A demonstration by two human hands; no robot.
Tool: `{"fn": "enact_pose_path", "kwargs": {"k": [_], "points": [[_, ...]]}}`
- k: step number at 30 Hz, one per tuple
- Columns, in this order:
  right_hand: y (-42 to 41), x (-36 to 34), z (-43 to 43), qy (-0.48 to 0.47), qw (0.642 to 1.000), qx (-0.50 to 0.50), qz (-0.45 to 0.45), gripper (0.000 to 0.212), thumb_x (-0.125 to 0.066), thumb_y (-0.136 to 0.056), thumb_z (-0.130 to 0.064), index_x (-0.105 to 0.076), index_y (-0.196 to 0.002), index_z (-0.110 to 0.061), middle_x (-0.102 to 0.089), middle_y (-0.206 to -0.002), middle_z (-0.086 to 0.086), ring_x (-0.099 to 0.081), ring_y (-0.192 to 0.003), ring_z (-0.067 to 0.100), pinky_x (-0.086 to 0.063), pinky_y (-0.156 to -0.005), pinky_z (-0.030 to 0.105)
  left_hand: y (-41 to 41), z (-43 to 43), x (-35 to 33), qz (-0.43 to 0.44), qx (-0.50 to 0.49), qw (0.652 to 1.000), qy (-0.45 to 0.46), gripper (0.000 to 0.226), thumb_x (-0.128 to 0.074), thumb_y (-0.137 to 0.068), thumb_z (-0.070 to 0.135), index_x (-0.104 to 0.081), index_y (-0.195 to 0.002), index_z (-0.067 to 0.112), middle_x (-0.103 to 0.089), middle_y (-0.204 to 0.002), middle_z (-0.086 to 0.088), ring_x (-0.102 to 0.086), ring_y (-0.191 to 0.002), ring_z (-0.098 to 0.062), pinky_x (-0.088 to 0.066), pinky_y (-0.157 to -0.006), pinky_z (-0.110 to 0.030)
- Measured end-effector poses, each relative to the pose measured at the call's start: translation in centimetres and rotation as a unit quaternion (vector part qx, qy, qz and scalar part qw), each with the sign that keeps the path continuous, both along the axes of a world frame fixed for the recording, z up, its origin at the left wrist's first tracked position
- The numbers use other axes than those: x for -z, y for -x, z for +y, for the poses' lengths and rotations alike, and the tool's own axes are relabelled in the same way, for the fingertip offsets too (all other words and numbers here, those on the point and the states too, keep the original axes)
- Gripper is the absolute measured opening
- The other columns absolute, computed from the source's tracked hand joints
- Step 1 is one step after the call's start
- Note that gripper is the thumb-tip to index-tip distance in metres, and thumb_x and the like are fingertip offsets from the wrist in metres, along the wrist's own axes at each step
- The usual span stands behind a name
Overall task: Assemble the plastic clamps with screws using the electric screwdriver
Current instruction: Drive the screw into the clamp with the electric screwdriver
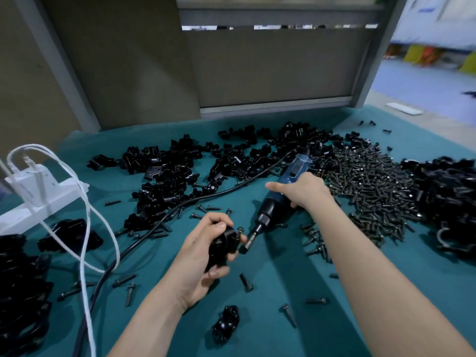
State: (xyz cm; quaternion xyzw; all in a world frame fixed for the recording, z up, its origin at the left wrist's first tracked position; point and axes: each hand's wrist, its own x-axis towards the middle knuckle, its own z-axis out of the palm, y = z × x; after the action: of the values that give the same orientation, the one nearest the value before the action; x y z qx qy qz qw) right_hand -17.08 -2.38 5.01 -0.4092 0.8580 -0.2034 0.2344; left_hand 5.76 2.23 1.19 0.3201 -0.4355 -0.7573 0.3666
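Note:
My left hand (206,249) grips a black plastic clamp (223,244) just above the teal table, with a screw (240,231) standing in its top right. My right hand (304,190) holds the blue and black electric screwdriver (279,195) around its body. The tool slants down to the left, and its bit tip (246,247) touches the clamp just below the screw. A big heap of dark screws (373,186) lies to the right of my right hand. Loose black clamp parts (195,166) are piled across the back of the table.
The screwdriver's black cord (144,238) runs left across the table. A white power strip (38,199) with white cables (85,253) sits at the left. More black clamps lie at far right (448,202) and bottom left (23,287); one clamp (226,324) lies near the front. Single screws are scattered around.

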Motion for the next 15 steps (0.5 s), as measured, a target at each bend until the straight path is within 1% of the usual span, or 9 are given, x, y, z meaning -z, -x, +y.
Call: {"fn": "enact_pose_path", "kwargs": {"k": [2, 5, 6, 7, 8, 10, 12, 14, 15], "points": [[-0.6, 0.3, -0.7, -0.001, 0.999, 0.037, 0.007, 0.06, -0.07, -0.072, -0.067, -0.049, -0.074, -0.01, -0.059, -0.077, 0.006, -0.059, -0.07, 0.026, -0.045, -0.063, 0.033, 0.0, -0.1, -0.1, 0.011, 0.007, 1.0, -0.003, 0.004, -0.06, -0.08, 0.028, -0.06, -0.079, 0.024, -0.068, -0.076, -0.008, -0.047, -0.053, -0.012, -0.026, -0.032, -0.014], [-1.2, 0.0, -1.1, 0.011, 0.998, 0.064, -0.02, 0.046, -0.071, -0.076, -0.052, -0.05, -0.076, -0.012, -0.058, -0.075, 0.004, -0.055, -0.063, 0.022, -0.043, -0.059, 0.029, -0.1, -0.2, 0.0, 0.034, 0.002, 0.999, -0.013, 0.008, -0.063, -0.083, 0.023, -0.059, -0.076, 0.023, -0.066, -0.076, -0.007, -0.046, -0.052, -0.012, -0.025, -0.032, -0.013], [-1.4, -0.1, -0.8, 0.037, 0.994, 0.073, -0.067, 0.04, -0.07, -0.076, -0.047, -0.05, -0.079, -0.012, -0.057, -0.076, 0.004, -0.053, -0.063, 0.021, -0.042, -0.06, 0.03, -0.2, -0.2, 0.1, 0.041, -0.002, 0.999, -0.017, 0.006, -0.063, -0.081, 0.022, -0.059, -0.076, 0.022, -0.065, -0.075, -0.007, -0.046, -0.051, -0.012, -0.025, -0.032, -0.013], [-1.5, -0.1, -0.6, 0.079, 0.982, 0.09, -0.144, 0.035, -0.069, -0.077, -0.042, -0.049, -0.082, -0.013, -0.057, -0.079, 0.005, -0.053, -0.065, 0.021, -0.043, -0.063, 0.031, -0.4, -0.3, 0.1, 0.047, -0.004, 0.999, -0.017, 0.004, -0.062, -0.078, 0.022, -0.059, -0.075, 0.022, -0.065, -0.075, -0.007, -0.046, -0.051, -0.012, -0.025, -0.031, -0.013], [-1.6, -0.2, -0.3, 0.132, 0.955, 0.114, -0.241, 0.03, -0.067, -0.077, -0.035, -0.048, -0.085, -0.013, -0.058, -0.083, 0.007, -0.055, -0.068, 0.022, -0.047, -0.067, 0.032, -0.4, -0.4, 0.2, 0.052, -0.003, 0.998, -0.018, 0.004, -0.063, -0.078, 0.021, -0.06, -0.075, 0.022, -0.065, -0.074, -0.008, -0.046, -0.05, -0.012, -0.025, -0.031, -0.013], [-1.2, -1.0, 0.5, 0.222, 0.859, 0.138, -0.439, 0.028, -0.065, -0.076, -0.025, -0.048, -0.094, -0.011, -0.06, -0.089, 0.011, -0.063, -0.068, 0.022, -0.055, -0.074, 0.034, -0.4, -0.6, 0.3, 0.055, -0.005, 0.998, -0.022, 0.011, -0.067, -0.082, 0.019, -0.06, -0.074, 0.022, -0.064, -0.073, -0.008, -0.044, -0.049, -0.012, -0.025, -0.03, -0.013], [-0.8, -2.4, 1.2, 0.295, 0.727, 0.129, -0.607, 0.036, -0.064, -0.074, -0.016, -0.047, -0.105, -0.007, -0.059, -0.098, 0.018, -0.069, -0.065, 0.024, -0.059, -0.071, 0.038, -0.3, -0.7, 0.4, 0.054, -0.006, 0.998, -0.022, 0.011, -0.068, -0.081, 0.017, -0.061, -0.075, 0.023, -0.064, -0.072, -0.007, -0.041, -0.048, -0.01, -0.024, -0.031, -0.011], [-0.6, -3.7, 1.5, 0.368, 0.581, 0.1, -0.719, 0.048, -0.06, -0.076, -0.006, -0.043, -0.12, -0.009, -0.056, -0.11, 0.029, -0.071, -0.079, 0.036, -0.06, -0.069, 0.046, -0.3, -0.6, 0.4, 0.051, -0.003, 0.999, -0.017, 0.008, -0.062, -0.08, 0.018, -0.061, -0.074, 0.023, -0.065, -0.072, -0.007, -0.038, -0.048, -0.009, -0.024, -0.032, -0.011], [-0.6, -4.0, 1.5, 0.39, 0.538, 0.087, -0.742, 0.054, -0.058, -0.077, -0.005, -0.04, -0.128, -0.01, -0.059, -0.11, 0.031, -0.071, -0.081, 0.037, -0.06, -0.065, 0.043, -0.3, -0.6, 0.3, 0.05, -0.003, 0.999, -0.014, 0.007, -0.06, -0.08, 0.019, -0.061, -0.074, 0.024, -0.065, -0.073, -0.007, -0.038, -0.048, -0.009, -0.024, -0.032, -0.011]]}}
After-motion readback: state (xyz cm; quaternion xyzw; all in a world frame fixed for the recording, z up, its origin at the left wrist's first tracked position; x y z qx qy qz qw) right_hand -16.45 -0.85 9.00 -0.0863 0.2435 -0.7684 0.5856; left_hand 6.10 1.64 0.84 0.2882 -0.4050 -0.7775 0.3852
